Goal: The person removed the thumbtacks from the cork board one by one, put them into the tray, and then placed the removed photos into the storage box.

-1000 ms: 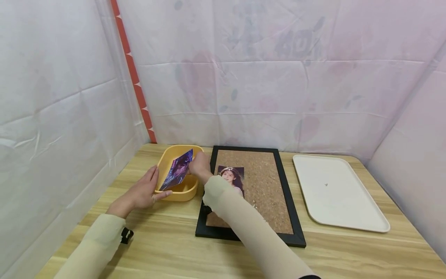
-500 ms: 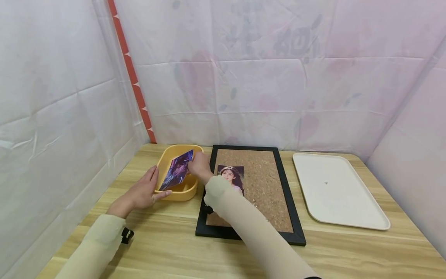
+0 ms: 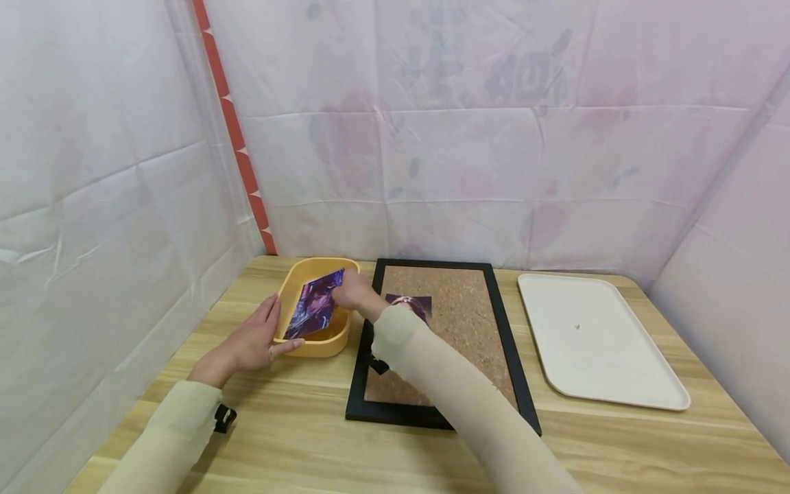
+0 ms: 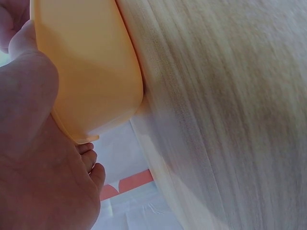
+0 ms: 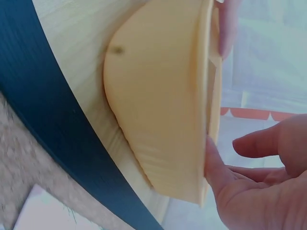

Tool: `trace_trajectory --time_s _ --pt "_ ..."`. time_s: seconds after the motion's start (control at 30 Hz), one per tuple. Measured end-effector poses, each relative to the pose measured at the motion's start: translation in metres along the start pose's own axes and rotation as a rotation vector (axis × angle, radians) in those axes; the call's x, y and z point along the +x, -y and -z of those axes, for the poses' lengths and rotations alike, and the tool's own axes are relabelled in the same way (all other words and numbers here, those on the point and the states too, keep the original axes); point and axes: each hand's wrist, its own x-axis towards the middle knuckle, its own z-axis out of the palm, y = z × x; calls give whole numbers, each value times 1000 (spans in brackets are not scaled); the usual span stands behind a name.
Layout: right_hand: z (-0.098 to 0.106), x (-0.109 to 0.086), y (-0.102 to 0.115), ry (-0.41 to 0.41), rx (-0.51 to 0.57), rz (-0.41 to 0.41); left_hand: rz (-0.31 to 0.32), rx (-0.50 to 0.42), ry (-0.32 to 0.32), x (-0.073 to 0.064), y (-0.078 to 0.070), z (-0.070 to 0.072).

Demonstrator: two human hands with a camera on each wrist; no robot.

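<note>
A yellow plastic bin (image 3: 321, 348) stands on the wooden table, left of a corkboard. My left hand (image 3: 252, 339) grips its near left corner, thumb over the front rim and fingers along the side; the left wrist view shows this hand (image 4: 53, 158) against the bin's wall. Inside leans a purple-blue picture card (image 3: 313, 309). My right hand (image 3: 356, 293) reaches over the bin's right rim, right beside the card's upper corner. In the right wrist view, this hand's thumb and forefinger stand apart at the rim; fingertips inside are hidden, and I cannot tell if they hold anything.
A black-framed corkboard (image 3: 459, 322) lies just right of the bin, under my right forearm. A portrait photo (image 3: 415, 305) on it is partly covered by the sleeve. Farther right lies a white tray (image 3: 601, 343) with a small mark. Curtains hang behind and at both sides.
My right hand and forearm have shifted slightly to the right and lower, covering more of the portrait. The picture card's tilt has changed a little. The left hand has stayed on the bin.
</note>
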Motion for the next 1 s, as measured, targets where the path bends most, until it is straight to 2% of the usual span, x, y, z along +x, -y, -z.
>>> trace_trajectory --time_s 0.3,0.43,0.67,0.8,1.0 --pt "18 -7 3 67 31 21 -10 11 7 1 1 2" --pt "26 -11 1 109 -11 40 5 10 22 0 -2 3" --pt "37 -24 -11 173 -78 198 47 13 51 -2 -2 3" --pt "42 -31 -17 205 -64 223 47 21 56 -1 -1 4" --pt "51 -39 -27 213 -64 280 45 22 64 3 -2 5"
